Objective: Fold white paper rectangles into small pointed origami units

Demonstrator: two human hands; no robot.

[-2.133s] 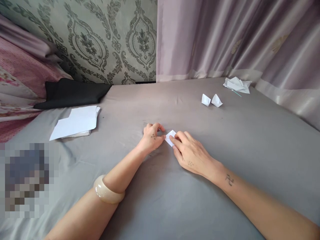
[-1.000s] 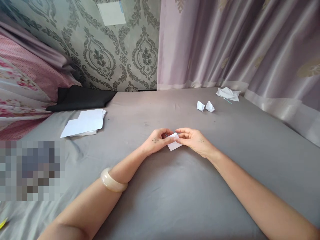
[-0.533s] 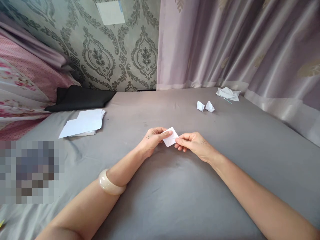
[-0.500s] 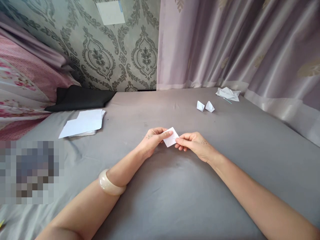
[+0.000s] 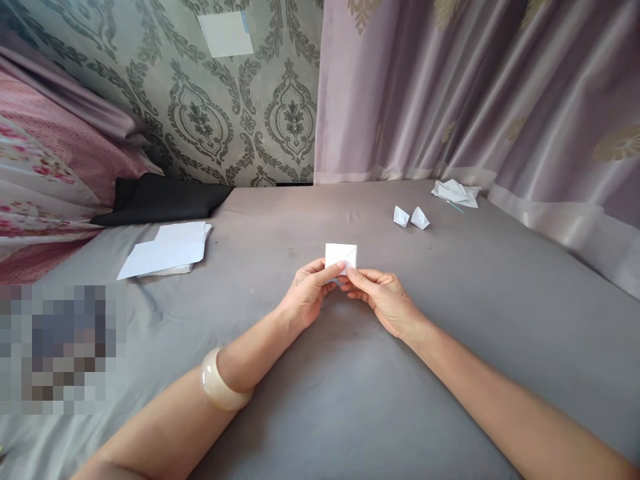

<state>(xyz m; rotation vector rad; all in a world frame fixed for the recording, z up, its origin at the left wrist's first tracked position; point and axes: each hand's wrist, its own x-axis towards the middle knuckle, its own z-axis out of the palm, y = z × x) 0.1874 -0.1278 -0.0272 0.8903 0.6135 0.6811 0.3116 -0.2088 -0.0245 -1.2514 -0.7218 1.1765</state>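
A small folded white paper [image 5: 341, 256] is held upright just above the grey sheet [image 5: 350, 400], in the middle of the view. My left hand [image 5: 307, 297] pinches its lower left edge with thumb and fingers closed. My right hand [image 5: 383, 300] pinches its lower right edge, fingers curled in. A cream bangle [image 5: 220, 383] sits on my left forearm.
Two small folded paper shapes [image 5: 411, 217] lie farther back on the right, and crumpled paper scraps [image 5: 456, 193] lie by the curtain. A stack of white sheets [image 5: 167, 249] lies at the left, near a black cloth [image 5: 160, 198] and pink floral bedding [image 5: 45, 187].
Both hands lifted the folded paper off the sheet and turned it from a flat, slanted pose to standing upright with its face toward me.
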